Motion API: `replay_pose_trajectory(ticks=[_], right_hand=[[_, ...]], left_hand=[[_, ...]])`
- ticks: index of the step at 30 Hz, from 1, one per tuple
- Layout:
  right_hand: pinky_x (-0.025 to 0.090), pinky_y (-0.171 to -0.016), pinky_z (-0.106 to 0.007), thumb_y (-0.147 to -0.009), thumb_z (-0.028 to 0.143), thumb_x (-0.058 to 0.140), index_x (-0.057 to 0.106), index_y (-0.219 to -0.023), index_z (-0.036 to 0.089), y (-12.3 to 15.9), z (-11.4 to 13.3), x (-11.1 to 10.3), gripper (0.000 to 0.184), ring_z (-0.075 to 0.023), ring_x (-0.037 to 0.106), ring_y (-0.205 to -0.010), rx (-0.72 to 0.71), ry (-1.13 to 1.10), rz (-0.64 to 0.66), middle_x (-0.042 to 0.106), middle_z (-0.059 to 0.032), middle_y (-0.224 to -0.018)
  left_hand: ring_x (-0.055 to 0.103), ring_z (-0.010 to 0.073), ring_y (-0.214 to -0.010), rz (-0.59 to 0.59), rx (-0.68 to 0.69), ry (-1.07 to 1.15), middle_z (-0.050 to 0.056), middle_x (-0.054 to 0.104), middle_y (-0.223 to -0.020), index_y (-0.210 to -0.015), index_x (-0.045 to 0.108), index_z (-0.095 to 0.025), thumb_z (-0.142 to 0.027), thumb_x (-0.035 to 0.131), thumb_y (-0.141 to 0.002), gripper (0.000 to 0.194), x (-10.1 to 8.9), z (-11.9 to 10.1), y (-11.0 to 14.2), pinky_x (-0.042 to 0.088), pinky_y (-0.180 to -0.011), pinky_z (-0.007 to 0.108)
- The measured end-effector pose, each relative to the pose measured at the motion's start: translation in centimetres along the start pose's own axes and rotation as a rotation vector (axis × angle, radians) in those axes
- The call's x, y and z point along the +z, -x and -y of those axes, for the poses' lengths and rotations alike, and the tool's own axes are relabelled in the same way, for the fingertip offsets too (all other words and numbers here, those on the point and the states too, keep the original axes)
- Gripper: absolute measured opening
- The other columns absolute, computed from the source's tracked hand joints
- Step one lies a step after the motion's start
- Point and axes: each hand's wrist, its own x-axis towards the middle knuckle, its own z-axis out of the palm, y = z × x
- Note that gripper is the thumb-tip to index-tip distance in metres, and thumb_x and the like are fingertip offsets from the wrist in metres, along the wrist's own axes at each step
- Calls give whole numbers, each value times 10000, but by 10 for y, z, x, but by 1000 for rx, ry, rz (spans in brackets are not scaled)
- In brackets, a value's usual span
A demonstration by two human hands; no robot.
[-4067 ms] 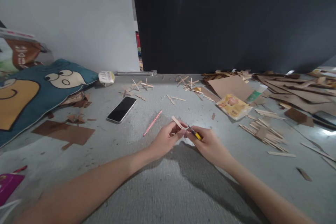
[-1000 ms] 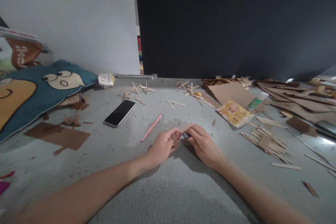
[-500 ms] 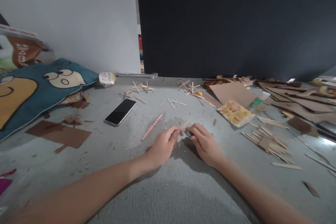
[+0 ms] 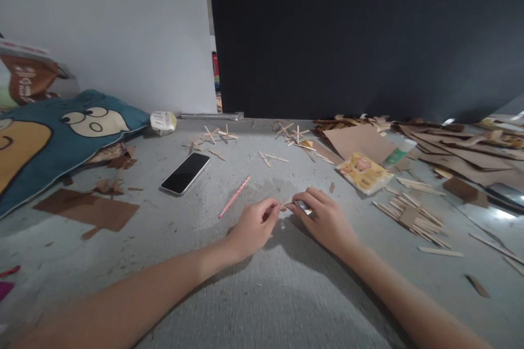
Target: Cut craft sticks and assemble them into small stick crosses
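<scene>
My left hand [image 4: 256,224] is closed, with thumb and fingertips pinching the end of a short thin wooden stick [image 4: 285,206]. Facing it, my right hand [image 4: 325,219] is curled around a small grey-and-white object [image 4: 303,207] with a touch of yellow; its kind is mostly hidden by the fingers. The right thumb and fingertip also meet the stick's other end. Left of the hands lies a pink pencil-like stick [image 4: 234,197]. Beyond them two pale wooden sticks [image 4: 275,158] rest on the grey tabletop [image 4: 229,305].
At left are a phone [image 4: 185,173], brown cardboard [image 4: 90,208] and a blue cartoon cushion [image 4: 77,136]. Crossed sticks [image 4: 221,134] stand at the back. To the right lie a yellow packet [image 4: 364,173], a glue stick [image 4: 400,154], bundled wooden sticks [image 4: 409,218] and cardboard sheets [image 4: 458,147].
The fingertips of both hands have come together on the small stick, which was blurred and pointing away before. More of the right hand's grey-and-white object shows. The view has shifted slightly.
</scene>
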Motion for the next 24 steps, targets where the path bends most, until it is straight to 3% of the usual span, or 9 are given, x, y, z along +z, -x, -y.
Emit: replay_pose_trajectory(ticks=[6, 12, 17, 24], right_hand=[[402, -600, -291, -1050, 464, 524, 547, -711, 228, -2, 11, 1, 414, -173, 557, -629, 121, -141, 18, 586, -10, -665], [370, -570, -272, -1034, 439, 519, 509, -707, 230, -4, 16, -1, 388, -162, 513, -597, 209, -202, 53, 548, 6, -644], [378, -571, -264, -1020, 359, 494, 582, -783, 221, -5, 15, -4, 288, -157, 516, -586, 214, -245, 93, 598, -3, -665], [320, -545, -251, -962, 541, 555, 543, -692, 212, -5, 23, -2, 426, -132, 438, -556, 376, -287, 93, 486, 33, -574]], left_hand=[[463, 150, -618, 26, 22, -13, -30, 495, -642, -914, 631, -185, -440, 400, -1056, 372, 1, 2, 1, 312, -630, 272], [439, 147, -591, 8, -12, 46, -38, 462, -597, -840, 589, -190, -486, 412, -1042, 400, 0, 1, 0, 306, -604, 268], [400, 132, -557, -6, -42, 116, -50, 432, -587, -875, 600, -182, -538, 445, -1018, 414, -1, -1, -1, 288, -564, 259], [383, 122, -537, 18, -54, 144, -55, 430, -576, -881, 615, -179, -574, 455, -1010, 445, 0, -3, 0, 280, -549, 256]])
